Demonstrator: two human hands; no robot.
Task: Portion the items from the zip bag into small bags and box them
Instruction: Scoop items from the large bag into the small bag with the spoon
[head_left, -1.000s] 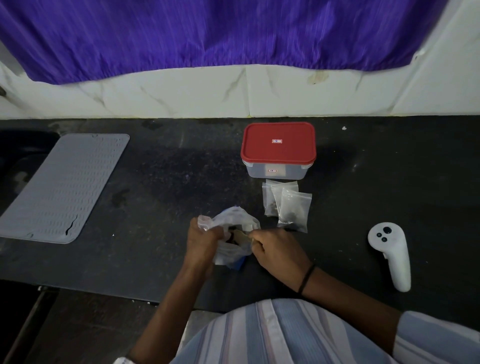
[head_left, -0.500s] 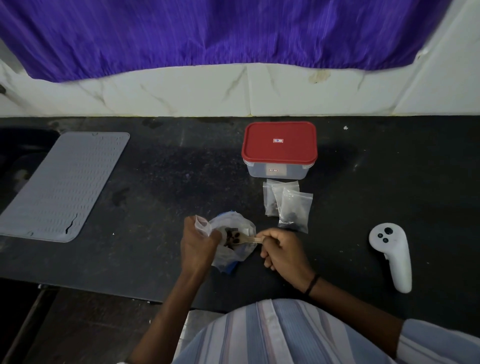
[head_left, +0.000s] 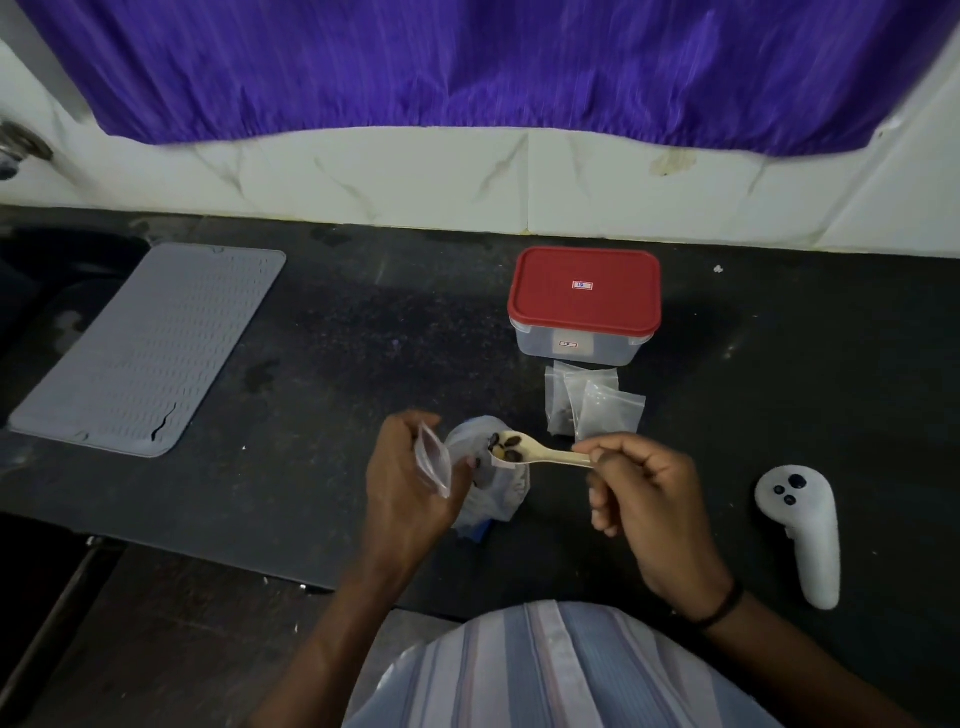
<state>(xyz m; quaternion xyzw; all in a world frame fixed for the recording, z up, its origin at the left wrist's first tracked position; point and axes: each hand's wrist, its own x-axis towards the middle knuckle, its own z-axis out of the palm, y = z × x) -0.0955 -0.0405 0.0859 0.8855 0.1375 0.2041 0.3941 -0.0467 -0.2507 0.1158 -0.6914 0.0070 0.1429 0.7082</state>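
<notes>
Hands: L pinching small bag, R gripping spoon handle, long axis horizontal, bowl pointing left w/ dark items.

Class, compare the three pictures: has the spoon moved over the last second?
Yes. The spoon, held by the right hand, has come up out of the zip bag with dark pieces in its bowl; the red-lidded box stays put.

At frame centre, the right hand pinches a pale spoon (dark pieces in its bowl) over the zip bag; the left hand holds a small bag.
</notes>
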